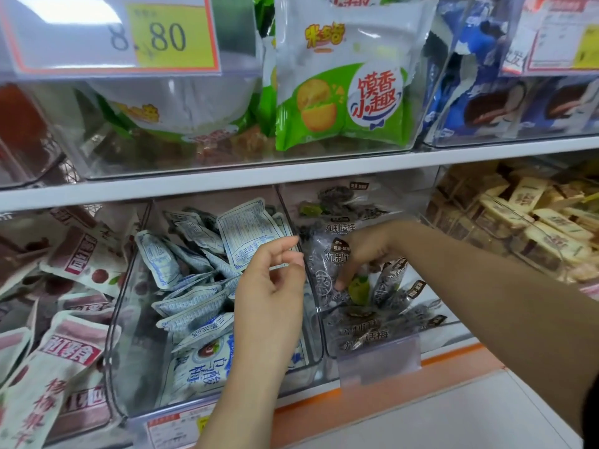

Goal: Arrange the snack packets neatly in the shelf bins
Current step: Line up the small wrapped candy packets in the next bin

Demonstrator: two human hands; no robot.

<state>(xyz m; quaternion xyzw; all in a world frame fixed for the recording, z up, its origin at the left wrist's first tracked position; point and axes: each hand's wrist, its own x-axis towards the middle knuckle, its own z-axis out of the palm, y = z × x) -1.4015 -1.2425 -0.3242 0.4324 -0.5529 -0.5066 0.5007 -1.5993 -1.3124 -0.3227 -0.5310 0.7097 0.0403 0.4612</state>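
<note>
Two clear bins sit side by side on the lower shelf. The left bin (129,319) holds several white-and-blue packets (194,306) lying jumbled. The right bin (372,345) holds several dark clear-wrapped plum packets (337,228). My right hand (366,251) reaches down into the right bin, fingers curled onto a dark packet (327,273). My left hand (275,286) hovers in front of the divider between the bins, fingers loosely bent, holding nothing.
Red-and-white packets (58,351) fill the bin at far left, beige packets (531,222) the bin at far right. The upper shelf carries green-and-white biscuit bags (343,92), blue packets (518,102) and a price tag (162,34). An orange strip (389,393) edges the shelf front.
</note>
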